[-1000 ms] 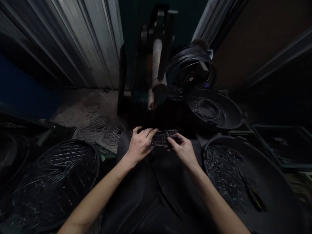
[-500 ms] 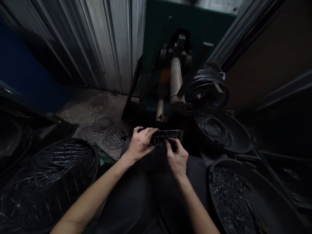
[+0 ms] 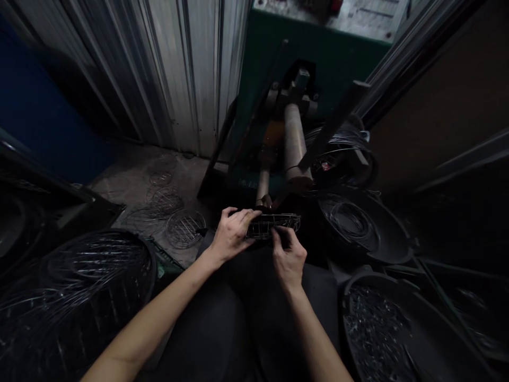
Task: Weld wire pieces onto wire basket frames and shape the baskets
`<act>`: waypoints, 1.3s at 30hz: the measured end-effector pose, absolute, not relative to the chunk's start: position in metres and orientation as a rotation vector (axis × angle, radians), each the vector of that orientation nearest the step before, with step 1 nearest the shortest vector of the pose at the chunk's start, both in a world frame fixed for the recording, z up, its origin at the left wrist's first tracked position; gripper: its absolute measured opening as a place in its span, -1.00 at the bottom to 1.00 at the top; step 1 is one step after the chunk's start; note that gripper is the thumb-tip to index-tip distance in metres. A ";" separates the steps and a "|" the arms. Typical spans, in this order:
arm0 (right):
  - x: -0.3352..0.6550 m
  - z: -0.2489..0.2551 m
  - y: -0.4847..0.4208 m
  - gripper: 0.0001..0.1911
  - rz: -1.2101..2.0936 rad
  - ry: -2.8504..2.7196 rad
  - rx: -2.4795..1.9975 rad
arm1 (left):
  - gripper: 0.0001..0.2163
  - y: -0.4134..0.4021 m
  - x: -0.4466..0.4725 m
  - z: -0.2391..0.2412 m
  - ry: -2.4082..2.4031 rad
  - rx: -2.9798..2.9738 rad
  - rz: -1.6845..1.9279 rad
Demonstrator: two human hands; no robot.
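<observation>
A small round wire basket [image 3: 267, 227] is held low in front of the machine, over my lap. My left hand [image 3: 233, 232] grips its left side, thumb below and fingers along the top. At the basket's near right side, my right hand [image 3: 289, 254] is closed in a pinch; what lies between its fingertips is too dark and small to make out. Just beyond the basket are the machine's lower electrode arm [image 3: 263, 183] and the thicker upper metal cylinder [image 3: 295, 140].
Round wire grids [image 3: 185, 228] lie on the floor to the left. A large tub [image 3: 153, 270] heaped with wire pieces is at lower left. On the right stand a basin with coiled wire [image 3: 350, 220] and a basin of small metal pieces [image 3: 374, 323]. A corrugated wall [image 3: 186, 79] rises behind.
The head view has shifted slightly, so the machine appears a little lower and further right. Both hands stay on the wire basket, which has tilted slightly.
</observation>
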State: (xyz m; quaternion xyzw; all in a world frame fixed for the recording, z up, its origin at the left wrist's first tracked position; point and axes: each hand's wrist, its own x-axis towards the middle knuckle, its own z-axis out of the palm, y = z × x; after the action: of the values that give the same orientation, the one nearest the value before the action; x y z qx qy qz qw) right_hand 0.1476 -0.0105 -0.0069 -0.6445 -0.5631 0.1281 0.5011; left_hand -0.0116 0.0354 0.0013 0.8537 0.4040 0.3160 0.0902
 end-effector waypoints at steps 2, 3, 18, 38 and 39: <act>0.148 -0.006 -0.008 -0.78 0.301 -1.373 -1.549 | -0.51 0.038 -0.011 0.002 1.196 2.529 0.935; 0.149 -0.005 -0.007 -0.78 0.298 -1.375 -1.548 | -0.51 0.039 -0.011 0.002 1.190 2.528 0.939; 0.149 -0.012 0.008 -0.79 0.241 -1.386 -1.538 | -0.53 0.053 -0.008 0.001 1.194 2.547 0.979; 0.319 -0.022 -0.158 -0.63 0.170 -0.859 -2.510 | -0.47 0.001 -0.006 0.020 1.072 2.602 0.712; 0.340 -0.034 -0.177 -0.67 0.234 -0.851 -2.722 | -0.45 -0.008 -0.001 0.021 1.019 2.605 0.630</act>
State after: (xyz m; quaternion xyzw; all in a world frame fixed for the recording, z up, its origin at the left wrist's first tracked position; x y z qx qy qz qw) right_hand 0.3400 -0.1770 -0.0340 -0.9419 -0.2945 0.0810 0.1395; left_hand -0.0013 -0.0078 0.0209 0.9000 0.3519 0.2177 0.1367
